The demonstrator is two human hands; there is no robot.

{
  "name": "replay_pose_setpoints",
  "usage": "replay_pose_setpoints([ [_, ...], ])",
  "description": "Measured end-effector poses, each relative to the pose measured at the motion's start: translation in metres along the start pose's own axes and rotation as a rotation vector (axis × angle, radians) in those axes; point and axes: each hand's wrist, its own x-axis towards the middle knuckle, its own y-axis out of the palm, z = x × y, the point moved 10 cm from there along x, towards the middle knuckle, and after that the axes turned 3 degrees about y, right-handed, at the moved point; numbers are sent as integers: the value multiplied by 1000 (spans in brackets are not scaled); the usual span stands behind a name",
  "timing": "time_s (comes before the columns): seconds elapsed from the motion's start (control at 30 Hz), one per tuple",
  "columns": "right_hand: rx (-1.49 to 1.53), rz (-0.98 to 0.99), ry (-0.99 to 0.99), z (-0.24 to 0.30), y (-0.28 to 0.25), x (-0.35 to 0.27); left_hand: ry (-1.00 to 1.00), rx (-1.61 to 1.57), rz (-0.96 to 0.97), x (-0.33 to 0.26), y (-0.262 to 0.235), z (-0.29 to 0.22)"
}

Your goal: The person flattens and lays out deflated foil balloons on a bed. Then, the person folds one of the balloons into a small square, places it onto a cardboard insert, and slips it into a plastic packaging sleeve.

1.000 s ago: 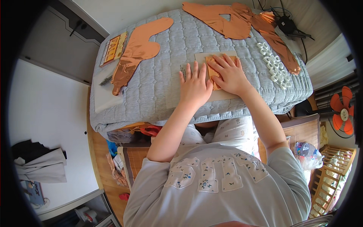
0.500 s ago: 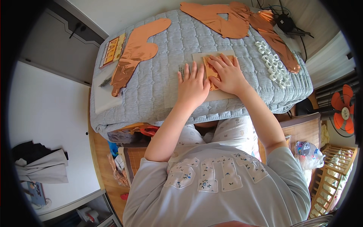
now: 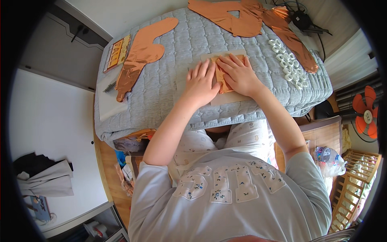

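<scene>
A folded packet of shiny copper foil (image 3: 218, 74) lies flat on a pale sheet (image 3: 225, 99) near the front edge of the bed. My right hand (image 3: 241, 78) rests palm down across it, fingers stretched out, hiding much of it. At the foil's left edge is my left hand (image 3: 199, 85), also laid flat with its fingers extended and its thumb towards the foil. Neither hand grips anything. Flat, uninflated copper foil balloons are spread around: one on the left (image 3: 146, 46), a wide one at the far side (image 3: 246, 26) and a long one on the right (image 3: 291, 43).
Several white ribbon rings (image 3: 291, 66) lie right of my hands. On the bed's left are a flat, colourful box (image 3: 117, 53) and a white plastic sheet (image 3: 108, 107). An orange-bladed fan (image 3: 366, 109) stands at the right, past the quilted grey bed cover (image 3: 169, 86).
My left hand has moved closer against the foil, its fingers now nearer the packet's left edge. My right hand still lies on the foil. The whole view has shifted slightly.
</scene>
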Motion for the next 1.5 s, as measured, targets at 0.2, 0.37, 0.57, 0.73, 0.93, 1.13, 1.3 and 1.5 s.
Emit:
replay_pose_setpoints([
  [0.2,-159,-28,3,6,0,-6,168,19,57,15,-1,0],
  [0.37,-44,15,13,8,-6,-1,167,80,181,26,-6,9],
  [0.57,983,-52,296,-47,-21,-4,208,9,165,30,0,9],
  [0.73,282,-161,295,-33,-26,-22,214,8,136,27,1,9],
  [0.93,89,-108,277,-15,-20,-18,268,-7,109,25,-1,14],
  [1.13,179,-162,304,-5,-2,-8,249,-16,115,25,0,17],
  [1.3,228,-62,302,17,3,0,244,-18,119,20,-2,28],
  [1.5,255,-108,243,19,7,4,264,45,90,18,-3,20],
])
